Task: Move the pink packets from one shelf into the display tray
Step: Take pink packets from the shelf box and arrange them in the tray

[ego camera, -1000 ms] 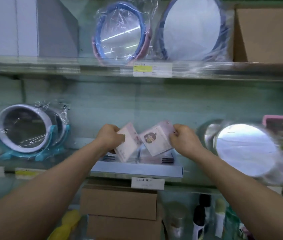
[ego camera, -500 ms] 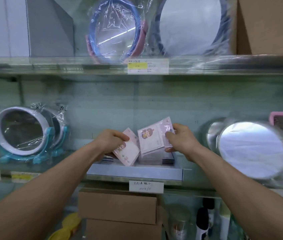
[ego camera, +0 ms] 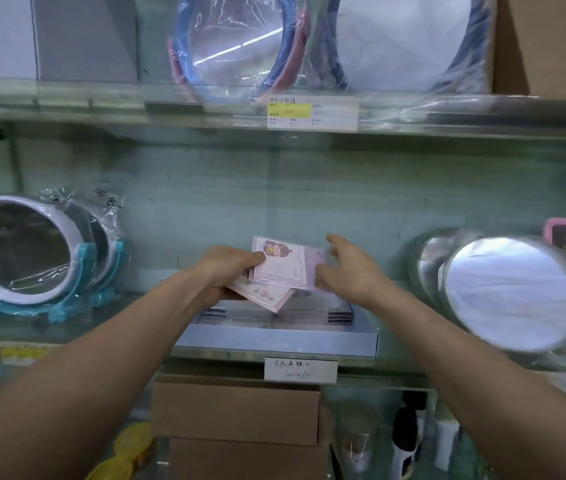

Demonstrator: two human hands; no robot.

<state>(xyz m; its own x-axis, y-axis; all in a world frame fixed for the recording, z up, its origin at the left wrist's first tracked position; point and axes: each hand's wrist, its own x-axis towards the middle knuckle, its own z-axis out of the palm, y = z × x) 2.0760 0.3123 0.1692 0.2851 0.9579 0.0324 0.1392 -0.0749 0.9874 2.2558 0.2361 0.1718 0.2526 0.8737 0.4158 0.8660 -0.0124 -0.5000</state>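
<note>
My left hand (ego camera: 226, 268) grips two pink packets just above the display tray (ego camera: 274, 341): an upper pink packet (ego camera: 286, 263) with a cartoon figure, and a lower pink packet (ego camera: 261, 294) tilted beneath it. My right hand (ego camera: 347, 268) is beside the upper packet's right edge with fingers spread, thumb near the packet's corner. More flat packets (ego camera: 312, 311) lie stacked inside the grey tray on the middle shelf.
Wrapped round mirrors stand left (ego camera: 28, 251) and right (ego camera: 506, 292) of the tray, and more mirrors (ego camera: 236, 43) are on the upper shelf. Cardboard boxes (ego camera: 236, 414) and bottles (ego camera: 406, 434) sit below. A handwritten label (ego camera: 300, 369) hangs under the tray.
My hands came together; the packet my right hand held now lies on top of the left hand's packet. My right hand has let go and spread its fingers. Both packets sank toward the tray.
</note>
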